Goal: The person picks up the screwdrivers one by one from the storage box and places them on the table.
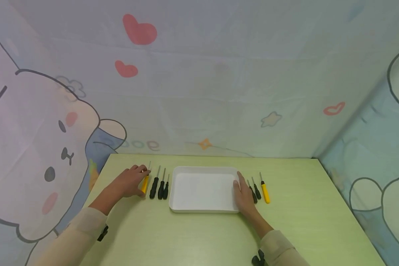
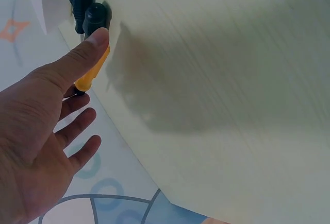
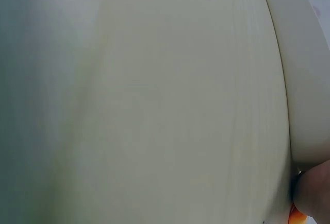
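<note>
My left hand (image 1: 132,181) pinches the yellow handle of a screwdriver (image 1: 145,184) between thumb and fingers, at the left end of a row. The left wrist view shows the thumb along that yellow handle (image 2: 95,71), with the other fingers spread apart. Beside it lie black-handled screwdrivers (image 1: 154,187), shafts pointing away from me. A shallow white rectangular tray (image 1: 204,190) lies in the middle. My right hand (image 1: 244,197) holds its right side, thumb over the rim and fingers along the outside. Only a bit of that hand (image 3: 314,193) shows in the right wrist view.
Right of the tray, two black-handled screwdrivers (image 1: 256,192) and a yellow-handled screwdriver (image 1: 265,193) lie on the light green table (image 1: 306,210). The right hand partly covers the nearest one. A cartoon-printed cloth (image 1: 219,92) hangs behind the table's back edge.
</note>
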A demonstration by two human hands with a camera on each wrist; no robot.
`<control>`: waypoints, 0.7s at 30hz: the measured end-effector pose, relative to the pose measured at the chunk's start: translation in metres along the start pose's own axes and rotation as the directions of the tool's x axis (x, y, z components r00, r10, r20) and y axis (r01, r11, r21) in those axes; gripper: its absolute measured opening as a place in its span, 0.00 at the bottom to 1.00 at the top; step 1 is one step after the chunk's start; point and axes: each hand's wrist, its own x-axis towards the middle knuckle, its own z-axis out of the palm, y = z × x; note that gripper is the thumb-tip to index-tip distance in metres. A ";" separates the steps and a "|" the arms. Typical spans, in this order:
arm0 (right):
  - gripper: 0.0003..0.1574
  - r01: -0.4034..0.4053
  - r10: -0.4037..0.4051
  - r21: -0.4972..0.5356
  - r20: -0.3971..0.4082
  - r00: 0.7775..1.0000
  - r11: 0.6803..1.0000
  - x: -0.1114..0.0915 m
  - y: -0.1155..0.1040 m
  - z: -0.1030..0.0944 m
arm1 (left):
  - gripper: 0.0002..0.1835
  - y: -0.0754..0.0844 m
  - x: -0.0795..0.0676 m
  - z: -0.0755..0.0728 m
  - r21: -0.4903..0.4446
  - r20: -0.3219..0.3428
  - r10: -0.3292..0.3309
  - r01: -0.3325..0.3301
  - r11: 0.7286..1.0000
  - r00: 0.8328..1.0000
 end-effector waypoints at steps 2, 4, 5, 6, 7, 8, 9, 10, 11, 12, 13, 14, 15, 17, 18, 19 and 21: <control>0.37 0.000 0.000 0.000 -0.001 1.000 1.000 0.000 0.000 0.000 | 0.50 0.000 0.000 0.001 -0.020 0.002 -0.006 0.006 1.000 1.000; 0.37 0.001 -0.001 0.002 -0.002 1.000 1.000 0.000 0.000 0.000 | 0.50 0.001 0.001 0.002 -0.034 0.001 -0.006 0.006 0.999 1.000; 0.37 0.000 0.000 0.003 -0.002 1.000 1.000 0.000 0.000 0.000 | 0.50 0.001 0.001 0.003 -0.042 0.000 -0.007 0.007 0.999 1.000; 0.37 0.000 0.000 0.004 -0.003 1.000 1.000 0.000 0.000 0.000 | 0.50 0.001 0.002 0.003 -0.048 -0.001 -0.006 0.006 0.999 1.000; 0.37 0.000 0.000 0.005 -0.002 1.000 1.000 -0.001 0.000 -0.001 | 0.50 0.001 0.002 0.004 -0.052 -0.002 -0.005 0.005 0.999 1.000; 0.37 -0.001 0.001 0.006 -0.002 1.000 1.000 -0.001 0.000 -0.001 | 0.50 0.001 0.002 0.004 -0.052 -0.004 -0.004 0.004 0.999 1.000; 0.37 0.000 0.000 0.008 -0.001 1.000 1.000 -0.001 0.000 -0.001 | 0.50 0.001 0.002 0.004 -0.054 -0.004 -0.004 0.004 0.999 1.000; 0.37 0.001 -0.001 0.009 -0.001 1.000 1.000 -0.001 0.000 -0.001 | 0.50 0.001 0.002 0.004 -0.056 -0.005 -0.006 0.006 0.998 1.000; 0.37 0.002 -0.002 0.009 0.000 1.000 1.000 -0.001 0.000 -0.001 | 0.50 0.001 0.002 0.004 -0.057 -0.006 -0.006 0.006 0.998 1.000; 0.37 0.003 -0.003 0.007 0.000 1.000 1.000 -0.001 0.000 -0.001 | 0.50 0.001 0.002 0.004 -0.056 -0.008 -0.007 0.006 0.998 1.000; 0.37 0.006 -0.006 0.007 0.000 1.000 1.000 -0.001 0.001 -0.001 | 0.50 0.001 0.002 0.005 -0.060 -0.009 -0.009 0.008 0.998 1.000; 0.37 0.007 -0.007 0.006 -0.001 1.000 1.000 -0.001 0.001 0.000 | 0.50 0.001 0.002 0.005 -0.061 -0.010 -0.011 0.010 0.998 1.000; 0.37 0.008 -0.008 0.007 -0.002 1.000 1.000 -0.001 0.001 0.000 | 0.49 0.000 0.003 0.005 -0.065 -0.009 -0.014 0.013 0.998 1.000; 0.37 0.009 -0.009 0.006 -0.003 1.000 1.000 0.000 0.001 0.000 | 0.49 0.000 0.003 0.006 -0.066 -0.007 -0.015 0.015 0.998 1.000; 0.37 0.010 -0.010 0.007 -0.003 1.000 1.000 0.000 0.001 0.000 | 0.49 0.000 0.003 0.007 -0.067 -0.005 -0.015 0.015 0.998 1.000; 0.37 0.010 -0.010 0.011 -0.003 1.000 1.000 0.000 0.001 -0.001 | 0.49 -0.001 0.004 0.008 -0.069 -0.001 -0.017 0.017 0.997 1.000; 0.37 0.011 -0.011 0.014 -0.003 1.000 1.000 0.000 0.001 -0.001 | 0.50 -0.001 0.004 0.009 -0.066 0.007 -0.019 0.019 0.998 1.000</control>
